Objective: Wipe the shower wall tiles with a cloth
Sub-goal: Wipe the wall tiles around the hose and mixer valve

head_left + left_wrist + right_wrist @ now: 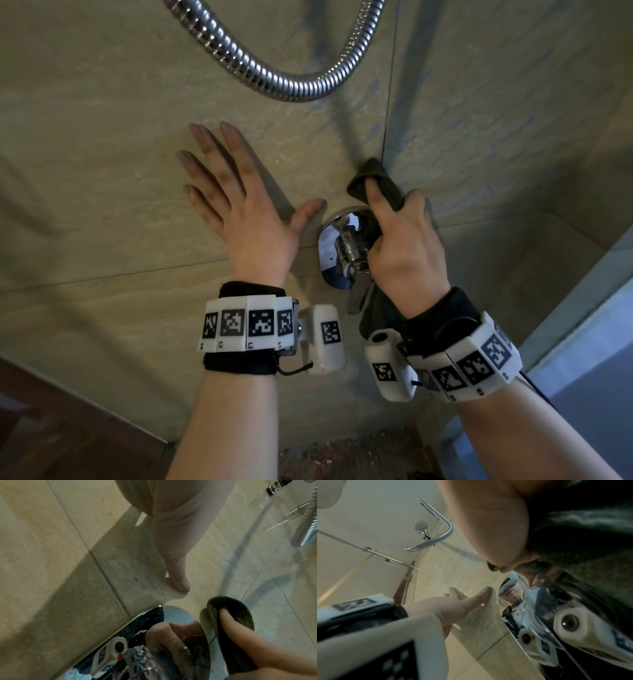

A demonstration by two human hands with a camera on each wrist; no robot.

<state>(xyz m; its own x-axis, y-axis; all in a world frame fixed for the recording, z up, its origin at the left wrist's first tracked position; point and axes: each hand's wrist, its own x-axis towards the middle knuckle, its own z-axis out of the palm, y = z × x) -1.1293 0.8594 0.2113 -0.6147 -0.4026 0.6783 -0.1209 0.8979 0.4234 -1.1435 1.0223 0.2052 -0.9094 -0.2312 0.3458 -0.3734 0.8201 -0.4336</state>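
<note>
Beige wall tiles (102, 137) fill the head view. My left hand (239, 205) lies flat on them with fingers spread, its thumb (178, 582) touching the tile beside the chrome valve plate (327, 240). My right hand (404, 246) grips a dark green cloth (373, 178), index finger stretched along it, pressing the cloth's tip against the tile just above the valve. The cloth (229, 615) also shows in the left wrist view, and it (582, 534) fills the right of the right wrist view. Its tail hangs below my right palm.
A chrome shower hose (274, 78) loops across the wall above both hands. The valve's lever handle (359, 291) sticks out toward me under my right hand. A wall corner and glass panel (582, 325) stand at the right; a wooden edge (51, 428) lies lower left.
</note>
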